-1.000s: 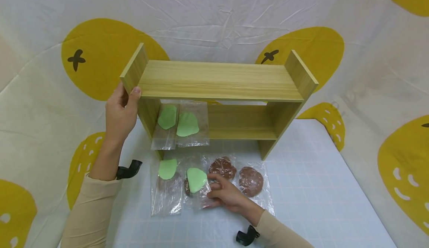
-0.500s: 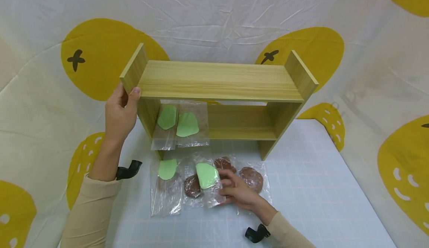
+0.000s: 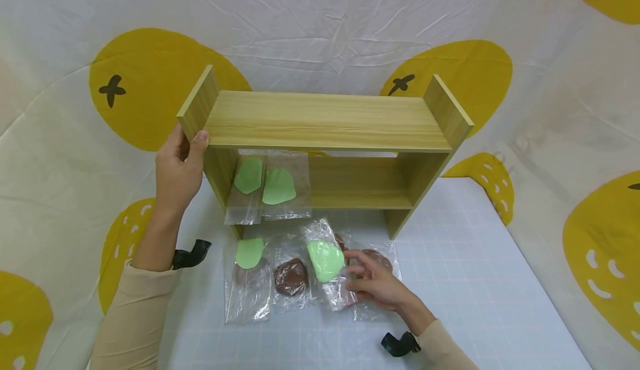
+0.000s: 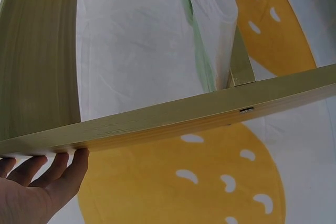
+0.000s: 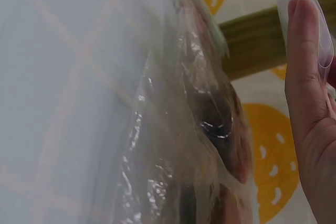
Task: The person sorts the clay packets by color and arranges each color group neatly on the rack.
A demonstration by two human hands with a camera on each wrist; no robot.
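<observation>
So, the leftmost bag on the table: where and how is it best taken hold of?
Probably pinch the near end of the leftmost bag, coming from the front: its green piece sits toward the far end, leaving see-through film on the near side, while the shelf unit stands behind.

Left hand high; right hand lower, fingers apparently in a pinch

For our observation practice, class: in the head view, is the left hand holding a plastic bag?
No, the left hand grips the left side panel of the wooden shelf unit.
</observation>
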